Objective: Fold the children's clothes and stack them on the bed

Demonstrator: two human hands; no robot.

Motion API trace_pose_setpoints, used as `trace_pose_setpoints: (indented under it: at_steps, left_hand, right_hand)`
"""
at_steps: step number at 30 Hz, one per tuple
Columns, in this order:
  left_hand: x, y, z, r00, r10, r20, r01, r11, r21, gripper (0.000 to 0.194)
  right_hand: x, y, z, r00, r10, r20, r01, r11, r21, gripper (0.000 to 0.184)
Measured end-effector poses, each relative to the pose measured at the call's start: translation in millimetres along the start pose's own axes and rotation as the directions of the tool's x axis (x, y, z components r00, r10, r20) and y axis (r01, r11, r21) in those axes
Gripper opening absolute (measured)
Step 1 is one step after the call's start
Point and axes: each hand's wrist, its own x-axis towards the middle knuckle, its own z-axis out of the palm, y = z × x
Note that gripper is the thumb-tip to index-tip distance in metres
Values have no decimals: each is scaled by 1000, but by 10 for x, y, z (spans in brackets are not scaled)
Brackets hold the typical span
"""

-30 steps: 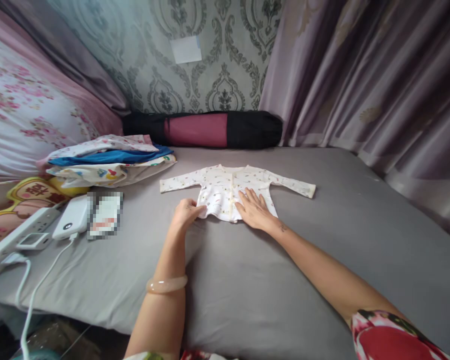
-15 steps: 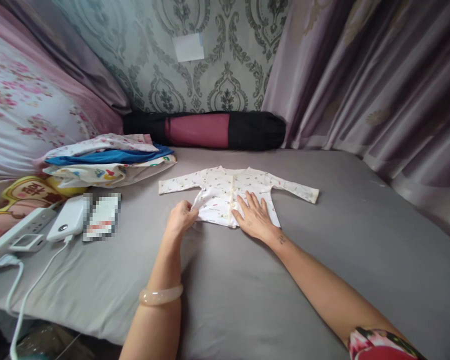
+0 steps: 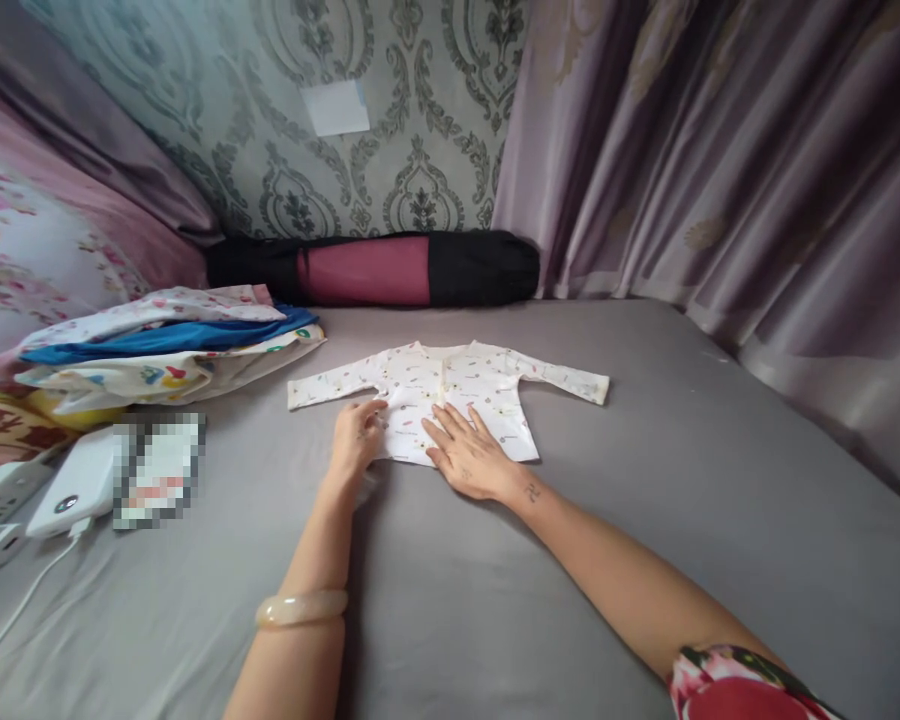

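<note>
A small white long-sleeved baby shirt [image 3: 465, 385] with a tiny print lies spread out, its sleeves stretched to both sides. My right hand [image 3: 469, 450] rests flat on the lower front of it, fingers spread. At the shirt's lower left side is my left hand [image 3: 358, 435], its fingers bent over the side edge and loosely apart. I see no cloth pinched in them, though part of the fingertips is hidden. A pale bangle [image 3: 301, 609] circles my left forearm.
The shirt lies on a grey sheet [image 3: 607, 560]. Folded clothes [image 3: 172, 345] are stacked at left, near a white power bank [image 3: 82, 480] with a cable, a power strip [image 3: 4, 495] and a blurred-out flat object [image 3: 161, 470]. A black and maroon long bag [image 3: 367, 270] lies along the wall.
My left hand has loosened from the shirt's lower left corner and shifted slightly inward along its side. My right hand has slid toward the shirt's middle. The view has turned slightly right.
</note>
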Motion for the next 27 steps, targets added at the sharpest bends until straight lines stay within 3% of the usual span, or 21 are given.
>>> trace_pose_setpoints:
  at_steps: [4,6,8,11,15,18,22,27]
  left_hand:
    - [-57,-10,11,986,90,-141,-62,980,188,41]
    - [-84,86,19,969,171,-180,-130,967,217,38]
    - [-110,246,63,947,298,-120,-274,944,184,38]
    - [-179,525,211,884,457,99,-467,874,134,44]
    - [-306,739,405,866,371,335,-460,853,245,53]
    - [-344,754,436,859,302,413,-446,837,317,55]
    - [-272,792,380,852,328,407,-471,819,328,49]
    - [-143,960,459,886,378,269,-452,832,322,37]
  right_hand:
    - [35,47,-72,1000,5,6,-6,998,65,58]
    - [60,109,-131,994,83,-67,-79,995,59,58]
    - [71,197,-172,967,183,-176,-183,983,14,57]
    - [49,340,-152,935,270,-231,-286,957,-40,58]
    - [0,437,-47,939,321,-123,-327,945,-26,62]
    - [-6,437,-20,937,336,-94,-339,941,-9,62]
    - [-2,432,-22,937,334,-103,-335,942,8,62]
    - [-29,449,-12,939,323,-118,-325,946,3,59]
